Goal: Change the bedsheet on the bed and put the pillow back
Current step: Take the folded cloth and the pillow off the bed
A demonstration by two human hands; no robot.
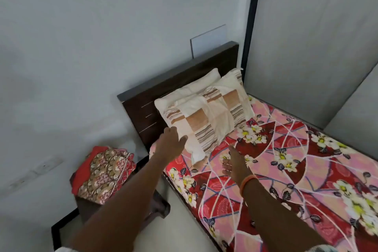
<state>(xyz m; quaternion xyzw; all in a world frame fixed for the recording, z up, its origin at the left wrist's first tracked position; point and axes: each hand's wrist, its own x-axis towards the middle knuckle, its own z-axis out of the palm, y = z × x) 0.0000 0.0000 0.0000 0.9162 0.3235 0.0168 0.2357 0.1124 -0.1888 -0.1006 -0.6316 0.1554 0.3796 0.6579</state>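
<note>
Hands reach out spread and holding nothing, the right hand [235, 162] over the floral bedsheet [286, 170] and the left hand [171, 142] at the near corner of the top pillow [204, 116] against the headboard [180, 75], so clearing pillows seems the step, next needing a grip on that corner.

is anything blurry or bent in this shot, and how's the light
Head view: soft, even light, no hard shadows or glare; wide-angle lens bows the wardrobe edge and headboard; the left hand at the pillow looks slightly smeared; the right hand and bedsheet read fairly sharp.
</note>
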